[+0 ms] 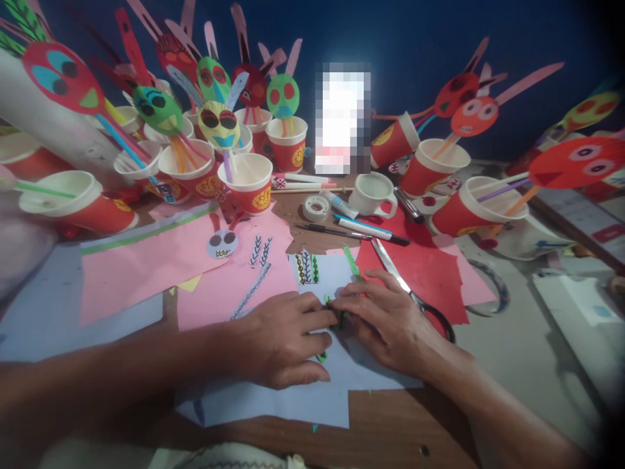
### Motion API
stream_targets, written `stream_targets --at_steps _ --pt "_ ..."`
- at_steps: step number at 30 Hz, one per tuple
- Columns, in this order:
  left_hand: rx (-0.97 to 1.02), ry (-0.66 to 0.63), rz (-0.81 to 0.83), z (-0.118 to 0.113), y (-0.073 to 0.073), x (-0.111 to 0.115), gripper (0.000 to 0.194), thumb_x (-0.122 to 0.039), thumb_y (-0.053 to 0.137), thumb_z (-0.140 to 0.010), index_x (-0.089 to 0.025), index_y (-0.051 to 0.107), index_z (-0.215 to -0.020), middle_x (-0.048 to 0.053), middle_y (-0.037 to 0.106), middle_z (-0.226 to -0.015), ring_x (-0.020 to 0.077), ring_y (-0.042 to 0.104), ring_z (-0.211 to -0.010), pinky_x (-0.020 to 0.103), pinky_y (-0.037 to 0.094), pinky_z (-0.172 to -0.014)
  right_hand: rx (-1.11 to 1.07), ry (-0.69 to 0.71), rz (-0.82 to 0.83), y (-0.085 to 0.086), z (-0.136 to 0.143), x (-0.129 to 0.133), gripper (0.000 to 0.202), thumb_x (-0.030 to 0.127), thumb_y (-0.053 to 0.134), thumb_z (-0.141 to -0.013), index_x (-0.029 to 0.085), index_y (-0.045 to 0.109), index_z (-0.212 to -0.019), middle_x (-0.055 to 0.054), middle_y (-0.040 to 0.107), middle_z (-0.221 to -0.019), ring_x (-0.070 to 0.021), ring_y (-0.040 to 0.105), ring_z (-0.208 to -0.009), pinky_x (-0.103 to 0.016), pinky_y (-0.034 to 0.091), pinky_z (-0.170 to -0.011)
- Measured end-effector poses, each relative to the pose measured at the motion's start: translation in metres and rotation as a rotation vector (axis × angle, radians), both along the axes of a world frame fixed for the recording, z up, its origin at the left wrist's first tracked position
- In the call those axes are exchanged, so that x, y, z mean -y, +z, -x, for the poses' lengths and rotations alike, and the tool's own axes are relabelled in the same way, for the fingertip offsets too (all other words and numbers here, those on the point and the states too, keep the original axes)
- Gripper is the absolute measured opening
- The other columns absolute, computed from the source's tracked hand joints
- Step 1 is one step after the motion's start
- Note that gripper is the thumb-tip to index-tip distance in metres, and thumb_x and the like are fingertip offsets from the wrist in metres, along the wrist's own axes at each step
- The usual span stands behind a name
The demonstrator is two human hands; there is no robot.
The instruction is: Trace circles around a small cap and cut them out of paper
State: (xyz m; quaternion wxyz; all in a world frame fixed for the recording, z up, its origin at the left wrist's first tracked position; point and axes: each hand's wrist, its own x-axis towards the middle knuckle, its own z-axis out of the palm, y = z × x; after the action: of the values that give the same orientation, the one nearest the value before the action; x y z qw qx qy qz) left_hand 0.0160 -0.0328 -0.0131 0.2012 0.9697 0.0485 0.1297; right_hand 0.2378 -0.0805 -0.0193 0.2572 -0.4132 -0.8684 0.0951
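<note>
My left hand (pixel 288 339) lies palm down over blue paper (pixel 317 407), its index fingertip on a small green paper piece with dark marks (pixel 321 357). The thumb and fingers are apart. Close beside it, my right hand (pixel 383 319) rests with its fingertips on another small green piece, mostly hidden under the fingers. The fingertips of both hands nearly meet there. Just beyond lie patterned strips (pixel 306 268) and a green strip (pixel 351 262). Scissors (pixel 393 266) lie on red paper (pixel 439 277), partly behind my right hand.
Red-and-white cups (pixel 250 195) with paper faces on sticks stand along the back and right. A white mug (pixel 374 195), tape roll (pixel 316 208) and pens (pixel 366 228) lie mid-table. Pink paper (pixel 205 299) spreads left; the table edge (pixel 400 430) is near me.
</note>
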Motion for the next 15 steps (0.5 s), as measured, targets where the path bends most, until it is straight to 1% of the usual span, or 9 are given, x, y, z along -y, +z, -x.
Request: stream_targets --at_steps 2,5,8,11,15 --pt "0.029 0.003 -0.020 0.001 0.002 0.000 0.032 -0.039 0.048 -0.087 -0.011 0.064 -0.090 0.014 0.061 -0.106 0.0250 0.051 -0.088 0.039 0.046 -0.076 -0.043 0.007 0.019 0.002 0.000 0.000 0.034 0.005 0.049 -0.075 0.020 0.059 -0.104 -0.005 0.070 -0.097 -0.0194 0.061 -0.097 -0.045 0.039 -0.094" --pt "0.105 0.015 -0.049 0.001 0.008 -0.001 0.027 -0.033 0.048 -0.087 -0.011 0.064 -0.085 0.013 0.064 -0.102 0.0246 0.053 -0.089 0.038 0.047 -0.076 -0.127 0.011 0.005 0.005 -0.001 0.000 0.036 0.003 0.049 -0.073 0.021 0.057 -0.103 -0.003 0.071 -0.099 -0.0198 0.061 -0.100 -0.045 0.037 -0.096" --pt "0.135 0.056 -0.030 0.003 0.017 -0.004 0.023 -0.028 0.047 -0.087 -0.012 0.064 -0.081 0.011 0.067 -0.099 0.0228 0.056 -0.087 0.036 0.048 -0.075 -0.169 -0.063 -0.019 0.006 -0.003 0.000 0.034 0.004 0.050 -0.074 0.022 0.058 -0.102 -0.003 0.072 -0.099 -0.0206 0.062 -0.097 -0.045 0.037 -0.093" --pt "0.166 0.117 0.061 0.005 0.026 -0.008 0.018 -0.021 0.046 -0.086 -0.014 0.062 -0.080 0.009 0.069 -0.092 0.0198 0.059 -0.082 0.034 0.049 -0.073 -0.204 -0.149 -0.048 0.006 -0.004 0.001 0.030 0.006 0.050 -0.076 0.023 0.059 -0.099 -0.003 0.072 -0.097 -0.0208 0.064 -0.092 -0.043 0.040 -0.089" --pt "0.257 0.170 0.212 0.007 0.037 -0.014 0.017 -0.011 0.043 -0.084 -0.015 0.059 -0.079 0.008 0.069 -0.079 0.0161 0.061 -0.074 0.031 0.048 -0.068 -0.220 -0.194 -0.080 0.005 -0.005 0.002 0.028 0.006 0.052 -0.077 0.023 0.059 -0.099 -0.004 0.071 -0.098 -0.0205 0.065 -0.089 -0.044 0.039 -0.091"
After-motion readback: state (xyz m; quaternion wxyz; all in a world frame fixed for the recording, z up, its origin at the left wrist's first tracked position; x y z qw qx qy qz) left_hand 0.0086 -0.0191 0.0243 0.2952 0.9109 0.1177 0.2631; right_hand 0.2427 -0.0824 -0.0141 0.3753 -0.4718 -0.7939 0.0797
